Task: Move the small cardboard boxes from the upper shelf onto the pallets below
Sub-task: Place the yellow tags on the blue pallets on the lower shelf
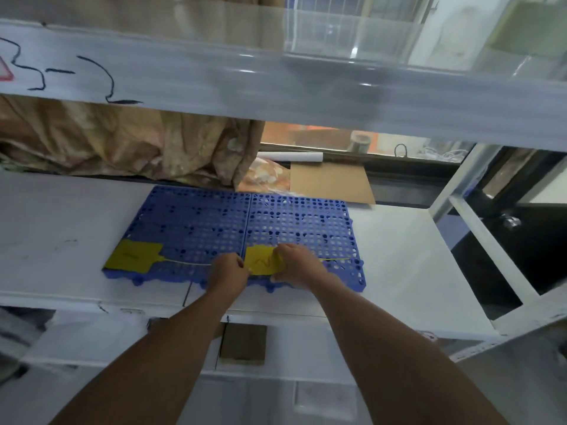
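Observation:
Two blue perforated plastic pallets (214,222) lie side by side on the white lower shelf (399,256). A yellow tag (135,254) lies on the left pallet's front corner, with a thin yellow tie running right from it. A second yellow tag (260,263) lies at the front of the right pallet. My left hand (228,271) is closed at the front edge where the pallets meet, beside that tag. My right hand (296,262) pinches the second tag's right side. No small cardboard box shows on the pallets. The upper shelf beam (276,87) crosses the top, blurred.
Crumpled brown sacking (122,142) fills the back left of the lower shelf. A flat cardboard sheet (331,182) and a white roll (291,156) lie behind the pallets. A white rack post (478,225) stands at the right. A small cardboard piece (244,345) sits below the shelf edge.

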Tool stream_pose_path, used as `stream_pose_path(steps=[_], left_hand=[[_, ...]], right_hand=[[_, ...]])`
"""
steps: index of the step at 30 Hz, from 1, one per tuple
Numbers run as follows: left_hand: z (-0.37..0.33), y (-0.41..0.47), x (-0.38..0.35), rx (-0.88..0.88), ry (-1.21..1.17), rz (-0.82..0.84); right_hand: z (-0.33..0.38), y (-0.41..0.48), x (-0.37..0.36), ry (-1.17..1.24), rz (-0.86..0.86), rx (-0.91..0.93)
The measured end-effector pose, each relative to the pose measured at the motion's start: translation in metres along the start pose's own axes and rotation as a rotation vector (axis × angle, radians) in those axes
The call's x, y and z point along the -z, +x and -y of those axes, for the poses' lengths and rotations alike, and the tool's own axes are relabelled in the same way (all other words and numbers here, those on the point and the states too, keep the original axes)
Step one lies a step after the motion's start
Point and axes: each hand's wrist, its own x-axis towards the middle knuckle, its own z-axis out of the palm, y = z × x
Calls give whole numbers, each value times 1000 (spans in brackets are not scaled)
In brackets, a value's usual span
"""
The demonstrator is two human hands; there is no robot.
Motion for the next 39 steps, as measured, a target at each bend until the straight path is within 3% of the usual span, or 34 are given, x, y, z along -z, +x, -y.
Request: stream_pose_path(steps=[10, 23, 28, 33, 39], left_hand=[[0, -2, -1, -27, 152, -21], [1, -1, -1, -75, 170, -14], [-5, -5, 11, -58, 112, -21], [-25, -19, 53, -97, 93, -85], [-56, -48, 136, -210, 256, 29]], right_hand=[[-4, -2, -11, -75, -45, 20], [1, -8, -12, -35, -41, -14], [1, -13, 1, -52, -139, -43], [16, -25, 39, -105, -239, -80], [55, -58, 95, -153, -247, -93]])
